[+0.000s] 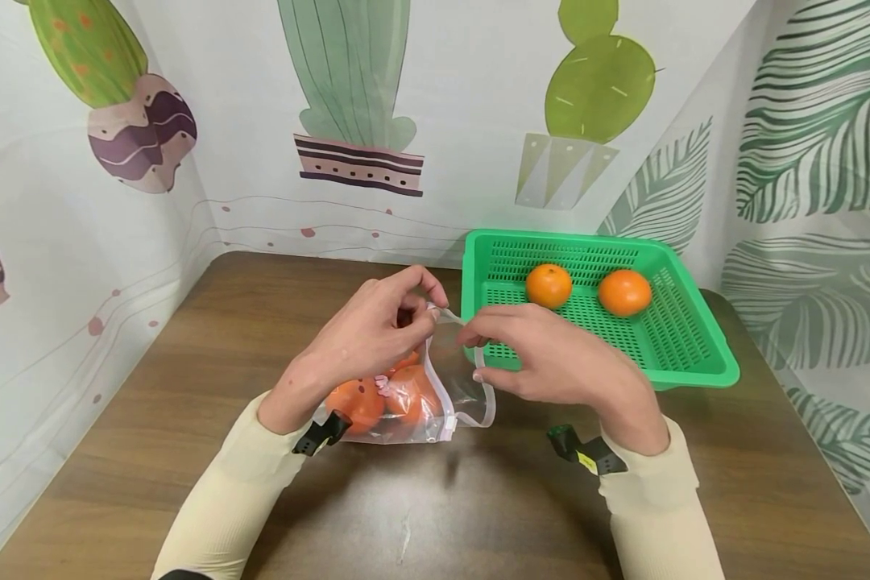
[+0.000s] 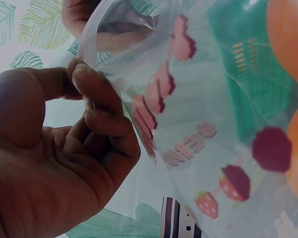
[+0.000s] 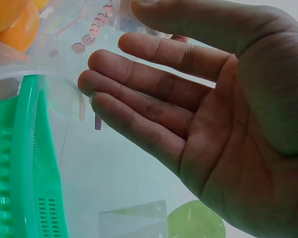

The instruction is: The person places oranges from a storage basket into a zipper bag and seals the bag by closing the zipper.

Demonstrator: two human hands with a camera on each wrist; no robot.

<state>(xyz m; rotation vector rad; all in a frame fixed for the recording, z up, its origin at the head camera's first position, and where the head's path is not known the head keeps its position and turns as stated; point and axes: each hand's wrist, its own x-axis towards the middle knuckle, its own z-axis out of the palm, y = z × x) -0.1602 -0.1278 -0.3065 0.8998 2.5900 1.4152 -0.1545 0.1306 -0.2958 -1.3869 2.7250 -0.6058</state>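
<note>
A clear plastic zip bag (image 1: pixel 441 395) lies on its side with several oranges (image 1: pixel 411 395) in it, its white-edged mouth facing right and parted. At the upper corner of that mouth, my left hand (image 1: pixel 366 330) pinches the rim between thumb and index finger. The left wrist view shows the pinch on the bag (image 2: pixel 184 109), which carries pink lettering and strawberry prints. My right hand (image 1: pixel 551 354) is beside the mouth's right edge, its thumb and fingers apart. Seen from the right wrist, the fingers (image 3: pixel 149 82) are nearly straight and grip nothing; whether they touch the film I cannot tell.
Behind my right hand stands a green plastic basket (image 1: pixel 696 377), with one orange (image 1: pixel 548 286) and another orange (image 1: pixel 625 292) inside. Everything stands on a brown wooden table (image 1: pixel 406 515). A cactus-print cloth (image 1: pixel 464 97) hangs behind the table.
</note>
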